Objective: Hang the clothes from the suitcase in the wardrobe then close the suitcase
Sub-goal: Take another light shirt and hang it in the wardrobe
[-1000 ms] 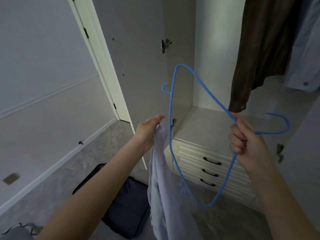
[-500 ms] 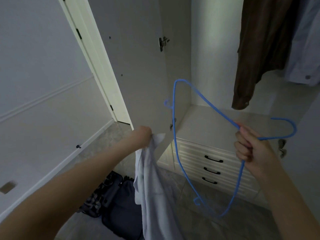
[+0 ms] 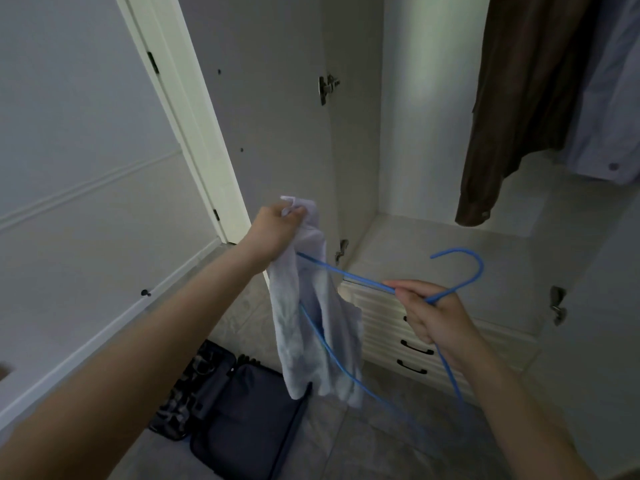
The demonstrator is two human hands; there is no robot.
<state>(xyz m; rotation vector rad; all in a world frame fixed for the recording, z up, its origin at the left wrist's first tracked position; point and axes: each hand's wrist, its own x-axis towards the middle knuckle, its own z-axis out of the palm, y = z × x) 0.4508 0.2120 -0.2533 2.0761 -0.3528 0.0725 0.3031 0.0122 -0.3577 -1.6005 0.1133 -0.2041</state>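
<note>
My left hand (image 3: 275,233) grips the top of a pale lilac garment (image 3: 313,327) that hangs down in front of the wardrobe. My right hand (image 3: 429,318) holds a blue wire hanger (image 3: 460,277) by its neck, hook pointing up and right. One arm of the hanger runs left into the garment and is partly hidden by the cloth. A dark navy suitcase (image 3: 242,420) lies open on the floor below my hands.
The wardrobe stands open, its left door (image 3: 270,109) swung out. A brown garment (image 3: 519,109) and a light blue shirt (image 3: 609,109) hang inside at the top right. White drawers with black handles (image 3: 415,348) sit under the inner shelf (image 3: 450,254).
My right hand has tipped the hanger from upright to nearly flat and pushed one arm into the garment. My left hand has lifted the garment higher.
</note>
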